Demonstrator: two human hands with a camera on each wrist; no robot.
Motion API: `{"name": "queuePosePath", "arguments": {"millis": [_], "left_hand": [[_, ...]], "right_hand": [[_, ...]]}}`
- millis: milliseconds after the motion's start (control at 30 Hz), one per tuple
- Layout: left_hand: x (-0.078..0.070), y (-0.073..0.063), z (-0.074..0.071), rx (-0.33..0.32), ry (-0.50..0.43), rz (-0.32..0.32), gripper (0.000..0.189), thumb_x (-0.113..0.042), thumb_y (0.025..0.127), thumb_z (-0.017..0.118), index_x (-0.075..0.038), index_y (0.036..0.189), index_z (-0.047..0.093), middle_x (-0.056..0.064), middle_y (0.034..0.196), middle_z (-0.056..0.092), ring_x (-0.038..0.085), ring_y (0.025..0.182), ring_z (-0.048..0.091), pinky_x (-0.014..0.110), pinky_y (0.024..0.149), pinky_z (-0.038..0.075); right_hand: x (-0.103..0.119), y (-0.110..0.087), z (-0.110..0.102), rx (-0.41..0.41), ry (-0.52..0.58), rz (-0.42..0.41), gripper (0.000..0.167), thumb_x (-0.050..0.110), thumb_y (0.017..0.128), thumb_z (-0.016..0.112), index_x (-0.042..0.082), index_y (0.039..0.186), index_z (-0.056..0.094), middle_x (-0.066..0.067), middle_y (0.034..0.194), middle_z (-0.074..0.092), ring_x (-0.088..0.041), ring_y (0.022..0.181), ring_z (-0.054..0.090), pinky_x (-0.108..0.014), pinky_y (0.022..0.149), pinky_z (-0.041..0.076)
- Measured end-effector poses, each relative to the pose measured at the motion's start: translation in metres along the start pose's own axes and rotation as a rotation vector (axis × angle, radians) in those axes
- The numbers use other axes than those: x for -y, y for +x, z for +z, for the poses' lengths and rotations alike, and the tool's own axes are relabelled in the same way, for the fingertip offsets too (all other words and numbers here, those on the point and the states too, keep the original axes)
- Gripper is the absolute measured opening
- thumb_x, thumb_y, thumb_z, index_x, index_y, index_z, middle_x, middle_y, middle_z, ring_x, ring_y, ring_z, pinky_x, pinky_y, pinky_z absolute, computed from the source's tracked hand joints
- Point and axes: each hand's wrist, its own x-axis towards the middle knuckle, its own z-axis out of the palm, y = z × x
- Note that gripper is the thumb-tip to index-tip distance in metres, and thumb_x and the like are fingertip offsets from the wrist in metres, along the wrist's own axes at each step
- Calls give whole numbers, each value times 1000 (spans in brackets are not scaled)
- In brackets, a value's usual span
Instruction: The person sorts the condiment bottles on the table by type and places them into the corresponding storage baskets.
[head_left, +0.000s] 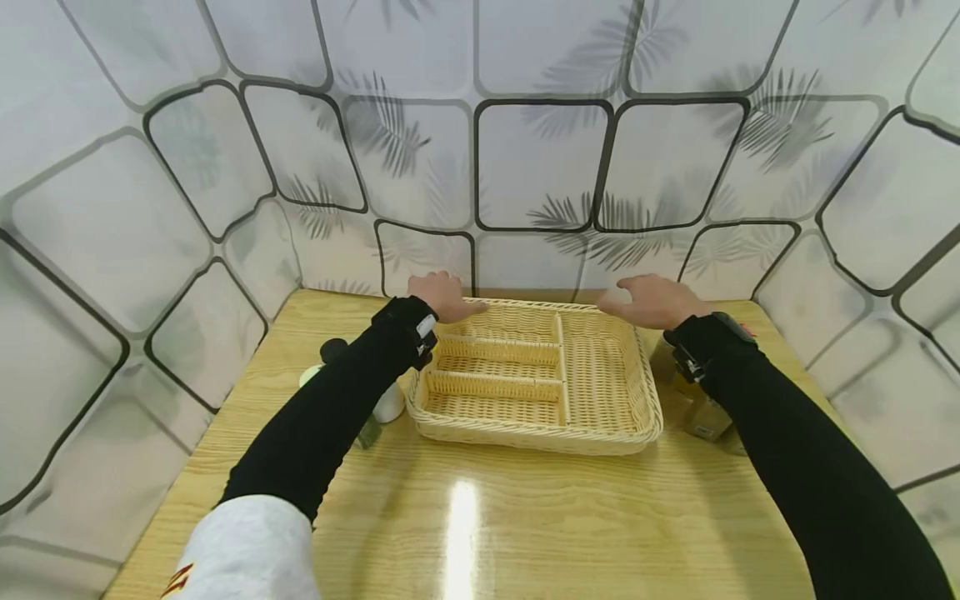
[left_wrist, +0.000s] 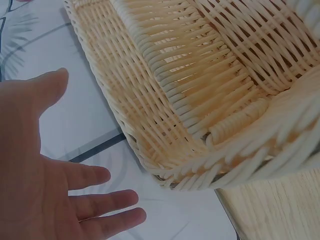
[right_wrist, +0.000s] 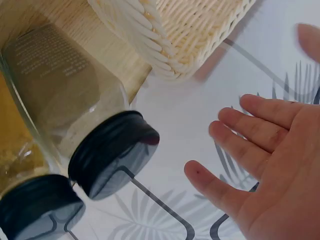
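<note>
A pale woven wicker basket (head_left: 525, 433) lies on the wooden table, its left part split by dividers into several compartments and its right part one long section. My left hand (head_left: 442, 297) is at the far left corner of the basket, fingers extended; the left wrist view shows this hand (left_wrist: 55, 190) apart from the woven rim (left_wrist: 130, 135), holding nothing. Over by the far right corner is my right hand (head_left: 652, 302), thumb spread from the fingers. In the right wrist view that hand (right_wrist: 270, 150) is also bare, with a gap between its fingertips and the basket (right_wrist: 170, 55).
Right of the basket stand several jars, among them a black-lidded one with brownish contents (right_wrist: 65, 80) and one with yellow contents (right_wrist: 20, 145). Partly behind my left arm are a white container (head_left: 388, 404) and a black round top (head_left: 333, 349). A patterned curtain (head_left: 540, 167) surrounds the table (head_left: 570, 525).
</note>
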Motion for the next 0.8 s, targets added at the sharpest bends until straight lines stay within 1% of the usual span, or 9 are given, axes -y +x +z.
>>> {"name": "queuePosePath", "arguments": {"millis": [67,133,233,300,367,433,533,667,800], "left_hand": [[1,5,3,21,20,-7,84,-74,95,38,-11,149,49,18,151,47,37,132,50,57,110,37],[1,9,5,38,30,-16,84,-75,94,38,-11,147,52,17,144,54,36,125,56,55,106,42],[3,17,10,74,34,-30,78,-75,93,41,-13,136,63,13,128,66,32,111,65,50,98,48],[3,22,13,98,30,-37,71,-74,93,43,-16,125,70,10,118,70,29,103,67,47,94,50],[4,29,17,124,31,-40,65,-72,93,45,-18,117,73,7,111,71,27,98,67,46,92,51],[5,32,20,131,35,-36,60,-70,94,47,-19,110,74,5,106,71,25,93,66,45,90,51],[3,34,20,140,49,-32,56,-67,95,48,-19,108,74,5,103,71,23,89,66,44,86,52],[1,33,18,137,69,-23,53,-63,96,50,-18,111,73,5,104,71,23,88,66,43,83,53],[0,33,17,126,65,0,46,-58,98,52,-17,103,73,5,98,70,22,85,65,41,77,51]], "right_hand": [[0,1,1,16,-12,0,73,49,104,46,-4,153,36,-33,148,43,-50,130,46,-63,106,37],[0,2,2,35,-18,-2,68,42,104,48,-6,151,37,-33,147,44,-51,129,47,-63,105,39],[0,5,4,60,-12,-2,62,34,104,50,-8,149,40,-34,145,46,-51,128,49,-62,104,40],[1,6,6,73,-17,-8,60,31,104,50,-9,148,41,-35,144,47,-51,127,49,-62,104,40],[1,7,8,78,-28,-16,57,28,104,50,-10,147,42,-35,143,48,-51,126,50,-62,105,40],[1,8,10,85,-43,-21,55,26,105,50,-10,146,43,-34,142,49,-51,126,50,-62,105,39],[2,11,12,94,-67,-26,51,22,105,50,-10,145,45,-34,141,50,-50,125,51,-61,105,40],[3,15,14,103,-104,-49,39,14,104,50,-9,136,55,-31,131,58,-46,115,58,-58,98,45],[5,17,13,91,-135,-80,31,1,101,47,-11,126,61,-30,121,62,-45,106,61,-54,92,48]]}}
